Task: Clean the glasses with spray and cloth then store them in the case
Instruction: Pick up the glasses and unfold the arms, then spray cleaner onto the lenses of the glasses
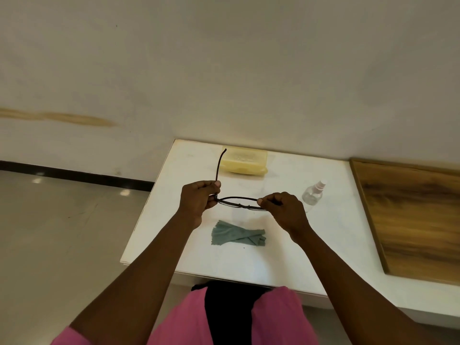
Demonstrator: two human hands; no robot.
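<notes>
Dark-framed glasses [236, 201] hang above the white table [189, 158], held at both ends. My left hand [198, 201] grips the left hinge, where one temple arm sticks up and away. My right hand [283, 210] pinches the right end; that temple is hidden under my fingers. Below the glasses a crumpled grey-green cloth [237, 236] lies on the table. A shut pale yellow case [245, 160] rests at the table's far edge by the wall. A small clear spray bottle [313, 194] with a white top is to the right of my right hand.
A wooden board [410, 215] covers the surface to the right of the white table. The wall runs right behind the case. Glossy floor lies to the left, past the table's left edge. My pink-clad lap is under the near edge.
</notes>
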